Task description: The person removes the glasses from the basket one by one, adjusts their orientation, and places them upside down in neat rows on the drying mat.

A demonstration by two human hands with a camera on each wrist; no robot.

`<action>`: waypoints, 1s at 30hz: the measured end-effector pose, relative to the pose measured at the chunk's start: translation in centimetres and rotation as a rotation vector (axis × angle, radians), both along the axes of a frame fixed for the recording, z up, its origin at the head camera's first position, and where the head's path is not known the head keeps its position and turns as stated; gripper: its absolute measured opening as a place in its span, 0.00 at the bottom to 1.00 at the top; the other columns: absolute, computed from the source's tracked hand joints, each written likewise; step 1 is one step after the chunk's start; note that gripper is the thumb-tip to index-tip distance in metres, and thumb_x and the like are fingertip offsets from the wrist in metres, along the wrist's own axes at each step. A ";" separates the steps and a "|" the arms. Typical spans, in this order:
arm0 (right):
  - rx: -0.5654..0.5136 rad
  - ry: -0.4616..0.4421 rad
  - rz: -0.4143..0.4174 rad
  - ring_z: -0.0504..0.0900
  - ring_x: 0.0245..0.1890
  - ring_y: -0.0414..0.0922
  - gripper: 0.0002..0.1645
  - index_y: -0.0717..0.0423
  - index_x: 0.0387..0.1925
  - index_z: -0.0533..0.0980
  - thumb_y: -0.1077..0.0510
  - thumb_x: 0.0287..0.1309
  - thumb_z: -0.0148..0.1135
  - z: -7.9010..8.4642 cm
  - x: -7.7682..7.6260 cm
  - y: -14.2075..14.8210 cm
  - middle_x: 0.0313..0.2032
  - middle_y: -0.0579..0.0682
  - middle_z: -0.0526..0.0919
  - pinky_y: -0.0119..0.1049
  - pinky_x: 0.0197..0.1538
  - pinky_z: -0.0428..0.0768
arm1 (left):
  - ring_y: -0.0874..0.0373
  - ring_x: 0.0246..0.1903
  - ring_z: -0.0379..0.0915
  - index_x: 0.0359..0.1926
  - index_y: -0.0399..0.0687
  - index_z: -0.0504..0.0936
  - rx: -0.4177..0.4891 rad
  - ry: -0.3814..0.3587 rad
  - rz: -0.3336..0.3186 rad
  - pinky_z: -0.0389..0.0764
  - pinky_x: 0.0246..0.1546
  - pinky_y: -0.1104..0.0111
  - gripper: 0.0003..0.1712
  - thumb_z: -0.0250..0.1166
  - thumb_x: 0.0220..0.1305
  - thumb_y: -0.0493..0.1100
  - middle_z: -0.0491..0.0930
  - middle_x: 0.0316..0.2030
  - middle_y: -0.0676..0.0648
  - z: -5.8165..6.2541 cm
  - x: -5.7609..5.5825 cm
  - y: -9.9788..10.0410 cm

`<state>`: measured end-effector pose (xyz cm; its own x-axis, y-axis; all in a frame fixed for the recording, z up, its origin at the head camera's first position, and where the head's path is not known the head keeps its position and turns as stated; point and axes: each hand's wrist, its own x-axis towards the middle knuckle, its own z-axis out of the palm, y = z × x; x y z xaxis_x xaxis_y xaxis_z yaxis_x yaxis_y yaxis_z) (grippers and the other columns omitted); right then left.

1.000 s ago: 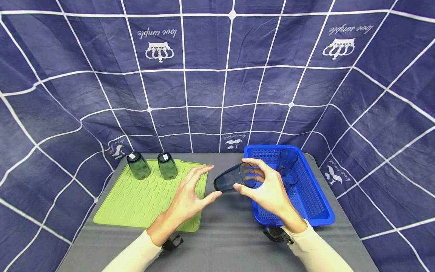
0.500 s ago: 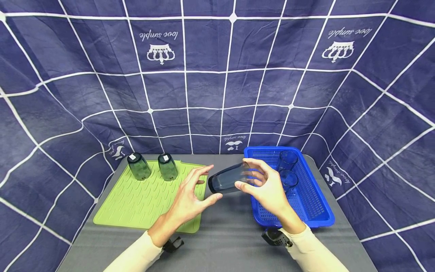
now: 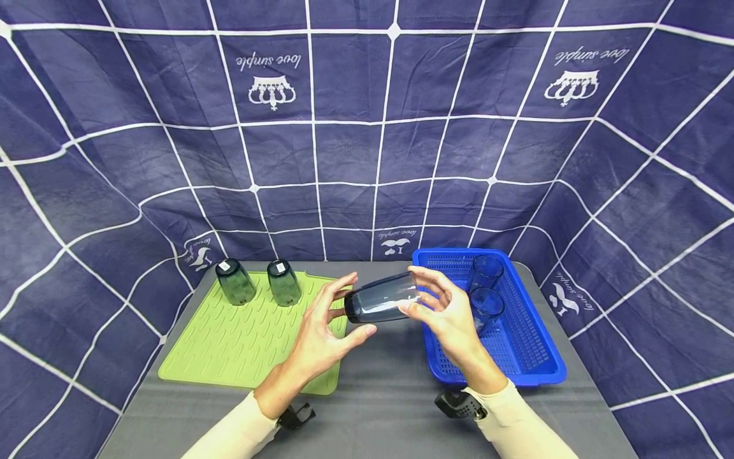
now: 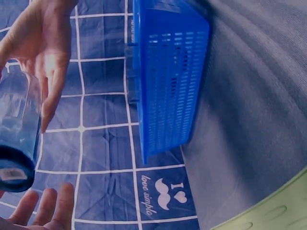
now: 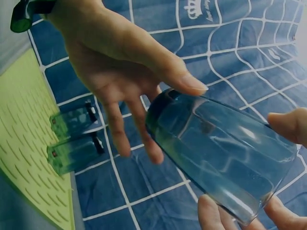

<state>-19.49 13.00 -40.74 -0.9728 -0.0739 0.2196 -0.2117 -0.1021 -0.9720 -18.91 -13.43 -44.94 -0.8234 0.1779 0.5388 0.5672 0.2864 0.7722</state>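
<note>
A smoky blue drinking glass [image 3: 380,302] is held in the air on its side, its dark thick base toward the left. My right hand [image 3: 452,319] grips it near the rim, thumb in front and fingers behind. My left hand [image 3: 321,338] spreads its thumb and fingers on either side of the base, uncurled. In the left wrist view a pale sticker shows on the base of the glass [image 4: 18,129]. Seen from the right wrist, the left thumb lies right at the base edge of the glass [image 5: 220,148].
Two similar glasses [image 3: 235,284] stand upside down at the back of a green ribbed drying mat [image 3: 229,347] on the left. On the right, a blue perforated basket [image 3: 527,338] contains two more glasses [image 3: 486,307]. Patterned blue cloth [image 3: 350,153] encloses the grey table.
The glass has shifted left and tipped closer to level, its base now between my left thumb and fingers. My right hand moved slightly left with it; the left hand barely moved.
</note>
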 end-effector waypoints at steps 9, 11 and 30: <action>-0.185 -0.089 0.043 0.92 0.41 0.37 0.42 0.64 0.79 0.75 0.74 0.63 0.74 -0.2 0.2 -0.7 0.60 0.47 0.88 0.32 0.53 0.94 | 0.57 0.69 0.84 0.87 0.57 0.72 0.137 0.000 -0.021 0.95 0.56 0.64 0.59 0.91 0.59 0.36 0.82 0.78 0.46 0.3 0.2 1.2; -0.215 -0.106 0.056 0.93 0.41 0.37 0.42 0.64 0.79 0.74 0.73 0.65 0.73 -0.3 0.3 -0.8 0.58 0.47 0.89 0.32 0.53 0.94 | 0.59 0.69 0.85 0.87 0.55 0.73 0.169 0.003 -0.040 0.95 0.58 0.66 0.57 0.90 0.60 0.35 0.82 0.77 0.44 0.4 0.2 1.5; -0.301 -0.179 0.095 0.94 0.57 0.40 0.41 0.67 0.81 0.70 0.71 0.69 0.68 -0.9 0.3 -1.6 0.61 0.46 0.92 0.38 0.57 0.96 | 0.64 0.56 0.90 0.76 0.45 0.82 0.247 0.082 -0.052 0.96 0.52 0.70 0.43 0.86 0.62 0.27 0.86 0.64 0.37 0.1 0.4 2.2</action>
